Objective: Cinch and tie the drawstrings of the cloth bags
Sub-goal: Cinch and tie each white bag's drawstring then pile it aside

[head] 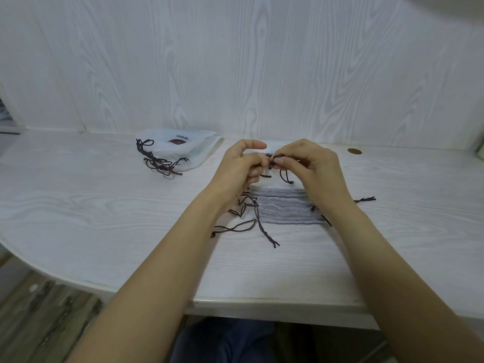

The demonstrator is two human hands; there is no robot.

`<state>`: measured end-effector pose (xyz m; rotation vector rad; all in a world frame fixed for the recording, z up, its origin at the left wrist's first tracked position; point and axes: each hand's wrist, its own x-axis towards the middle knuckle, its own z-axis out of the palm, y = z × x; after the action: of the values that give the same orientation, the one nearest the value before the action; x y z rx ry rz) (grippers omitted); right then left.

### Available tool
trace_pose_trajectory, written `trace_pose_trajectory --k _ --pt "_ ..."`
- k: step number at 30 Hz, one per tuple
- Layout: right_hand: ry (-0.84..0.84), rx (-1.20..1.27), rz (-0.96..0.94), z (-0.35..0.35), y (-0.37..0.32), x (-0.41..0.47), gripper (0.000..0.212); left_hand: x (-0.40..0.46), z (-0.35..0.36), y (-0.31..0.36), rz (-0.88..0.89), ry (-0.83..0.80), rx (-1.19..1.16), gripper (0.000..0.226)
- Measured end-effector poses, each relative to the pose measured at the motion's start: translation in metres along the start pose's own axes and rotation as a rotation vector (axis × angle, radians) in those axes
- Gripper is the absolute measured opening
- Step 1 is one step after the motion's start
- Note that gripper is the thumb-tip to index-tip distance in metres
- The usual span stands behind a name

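Bare tabletop (78, 205) leftward; tied bags (180, 150) behind, loose cords (235, 227) nearer.

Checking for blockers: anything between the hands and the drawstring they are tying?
Nothing visible. Both the left hand and right hand already pinch the dark drawstring above the stack of cloth bags; loose cords lie beside the stack, not in the way.

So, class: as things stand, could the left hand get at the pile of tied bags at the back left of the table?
Probably yes. The left hand is pinching a dark drawstring with the right hand, so it must let go first. Bare table lies between it and the pile of tied bags.
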<state>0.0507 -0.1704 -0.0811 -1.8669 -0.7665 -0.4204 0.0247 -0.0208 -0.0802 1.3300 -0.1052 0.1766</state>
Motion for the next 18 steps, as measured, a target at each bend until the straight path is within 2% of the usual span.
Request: trace_pose_trajectory --k 4,8,11,15,18 --pt "0.002 0.128 0.066 0.0001 -0.0043 -0.0005 0.012 -0.0005 0.0005 -0.0007 0.026 -0.033 0.048 0.019" --pt "0.004 0.225 0.147 -0.0039 -0.0027 0.0022 0.016 -0.0061 0.0006 -0.0008 0.139 -0.094 0.244 0.013" --pt "0.012 0.251 0.166 -0.0049 -0.0028 0.0031 0.016 -0.0069 0.0031 -0.0024 0.232 -0.064 0.327 0.019" --pt "0.011 0.277 0.182 -0.0036 -0.0039 0.0041 0.016 -0.0049 0.0040 -0.0072 0.319 -0.035 0.297 0.024" --pt "0.014 0.278 0.194 -0.0041 -0.0034 0.0050 0.017 -0.0029 0.0048 -0.0102 0.381 -0.006 0.340 0.020"
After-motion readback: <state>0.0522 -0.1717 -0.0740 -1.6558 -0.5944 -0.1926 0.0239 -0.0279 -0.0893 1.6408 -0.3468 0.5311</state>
